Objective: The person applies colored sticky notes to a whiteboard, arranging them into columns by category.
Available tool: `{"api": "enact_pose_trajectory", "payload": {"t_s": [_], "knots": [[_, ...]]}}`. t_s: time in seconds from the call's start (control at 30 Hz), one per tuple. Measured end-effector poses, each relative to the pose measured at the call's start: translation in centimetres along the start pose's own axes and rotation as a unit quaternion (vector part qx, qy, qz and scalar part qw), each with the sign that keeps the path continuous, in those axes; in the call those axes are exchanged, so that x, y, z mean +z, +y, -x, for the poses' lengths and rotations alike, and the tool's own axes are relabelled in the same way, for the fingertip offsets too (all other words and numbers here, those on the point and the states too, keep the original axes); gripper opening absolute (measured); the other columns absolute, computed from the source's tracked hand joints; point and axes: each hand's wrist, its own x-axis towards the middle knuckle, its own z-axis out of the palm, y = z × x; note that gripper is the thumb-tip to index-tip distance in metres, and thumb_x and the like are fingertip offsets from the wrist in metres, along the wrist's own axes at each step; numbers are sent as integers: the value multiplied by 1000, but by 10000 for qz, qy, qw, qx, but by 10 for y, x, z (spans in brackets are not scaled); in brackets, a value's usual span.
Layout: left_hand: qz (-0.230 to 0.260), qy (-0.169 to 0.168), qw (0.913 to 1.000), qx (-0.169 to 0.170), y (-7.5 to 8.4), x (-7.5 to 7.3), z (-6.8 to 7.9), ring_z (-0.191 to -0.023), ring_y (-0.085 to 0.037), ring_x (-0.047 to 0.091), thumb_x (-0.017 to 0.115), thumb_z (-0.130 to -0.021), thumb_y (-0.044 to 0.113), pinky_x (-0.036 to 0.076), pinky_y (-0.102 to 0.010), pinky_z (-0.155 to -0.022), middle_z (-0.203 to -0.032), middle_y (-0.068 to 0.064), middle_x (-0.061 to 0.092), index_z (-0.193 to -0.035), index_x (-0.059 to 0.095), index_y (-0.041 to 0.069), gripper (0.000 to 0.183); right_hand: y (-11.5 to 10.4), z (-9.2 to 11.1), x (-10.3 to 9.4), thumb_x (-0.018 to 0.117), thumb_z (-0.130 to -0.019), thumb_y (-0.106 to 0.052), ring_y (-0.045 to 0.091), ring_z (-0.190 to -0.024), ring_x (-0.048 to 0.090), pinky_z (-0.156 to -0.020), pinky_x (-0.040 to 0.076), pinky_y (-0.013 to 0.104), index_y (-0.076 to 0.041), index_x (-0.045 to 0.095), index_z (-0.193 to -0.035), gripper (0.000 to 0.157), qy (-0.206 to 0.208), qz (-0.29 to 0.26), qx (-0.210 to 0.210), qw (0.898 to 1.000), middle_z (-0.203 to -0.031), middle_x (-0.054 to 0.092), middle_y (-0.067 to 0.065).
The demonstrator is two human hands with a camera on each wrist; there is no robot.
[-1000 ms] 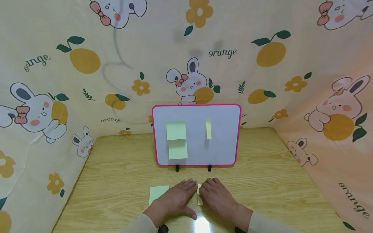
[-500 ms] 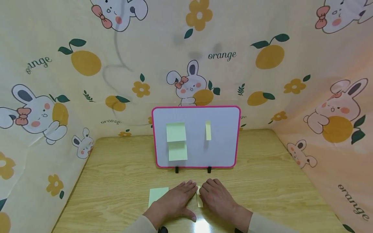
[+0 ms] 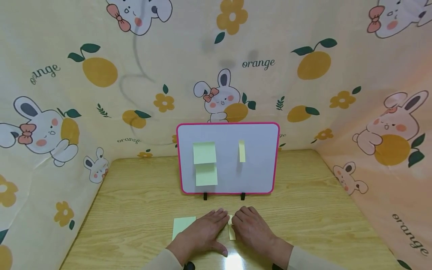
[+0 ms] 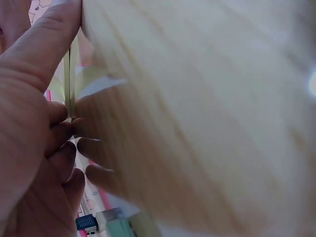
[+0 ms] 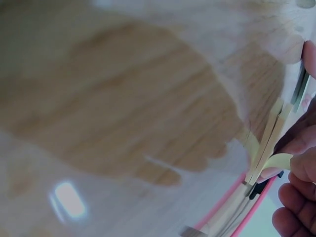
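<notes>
A narrow pale yellow sticky note pad (image 3: 231, 233) lies on the table between my two hands. My left hand (image 3: 206, 229) rests palm down with straight fingers, its fingertips at the pad's left edge. With my right hand (image 3: 254, 229) I pinch the top note of the pad, fingers curled. In the right wrist view that yellow note (image 5: 280, 161) bends up off the pad into the pinch. A square light green sticky note pad (image 3: 182, 226) lies to the left, partly hidden under my left hand and wrist.
A pink-framed whiteboard (image 3: 258, 174) stands on black feet (image 3: 205, 196) behind my hands. Two green sticky notes (image 3: 204, 152) overlap on its left part, and one narrow yellow note (image 3: 242, 151) hangs on its right. A patterned cloth (image 3: 182, 52) encloses the wooden table (image 3: 135, 210).
Both hands and the notes keep their places; only the head view has shifted slightly.
</notes>
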Motion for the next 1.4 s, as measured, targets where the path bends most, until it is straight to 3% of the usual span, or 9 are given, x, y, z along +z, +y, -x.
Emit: {"api": "enact_pose_trajectory", "payload": {"t_s": [0.33, 0.63, 0.83, 1.03, 1.2, 1.4], "knots": [[-90, 68, 9999, -14, 1, 1, 1, -161, -20, 29, 60, -83, 83, 27, -34, -132, -171, -5, 35, -164, 38, 10, 112, 1, 0, 2, 86, -80, -21, 15, -84, 55, -74, 48, 32, -17, 58, -82, 29, 62, 3, 30, 10000, -85, 61, -6], [-173, 680, 9973, 198, 2, 5, 20, -157, -24, 38, 61, -91, 74, 35, -36, -128, -167, -9, 43, -160, 44, 7, 98, 1, 1, 2, 85, -83, -22, 15, -85, 55, -75, 48, 31, -18, 60, -85, 26, -20, -121, 88, 9999, -88, 61, -7], [-550, 892, 9920, 699, 10, 6, 37, -151, -23, 47, 59, -99, 65, 44, -36, -121, -161, -8, 52, -154, 53, 7, 80, 2, 0, -2, 83, -85, -21, 14, -86, 54, -74, 46, 31, -18, 60, -87, 23, -86, -161, 147, 9997, -89, 61, -7], [-926, 1102, 9816, 1257, 19, 10, 34, -149, -21, 49, 58, -101, 61, 44, -32, -122, -158, -10, 54, -154, 52, 5, 78, 2, -1, -4, 84, -85, -19, 13, -86, 53, -74, 45, 29, -19, 60, -87, 24, -138, -158, 143, 9997, -89, 61, -8], [-1069, 1115, 9780, 1401, 23, 16, 29, -149, -19, 49, 54, -103, 63, 43, -31, -122, -159, -9, 53, -155, 51, 5, 79, 1, -1, -4, 83, -83, -17, 13, -86, 52, -74, 46, 29, -19, 61, -88, 23, -179, -235, 186, 9994, -90, 61, -8], [-1327, 1125, 9727, 1535, 23, 19, 26, -145, -17, 54, 54, -103, 62, 44, -28, -121, -155, -7, 58, -150, 58, 8, 72, 3, -4, -3, 77, -88, -18, 14, -86, 54, -73, 47, 30, -18, 61, -88, 16, -157, -175, 270, 9994, -90, 62, -7]]}}
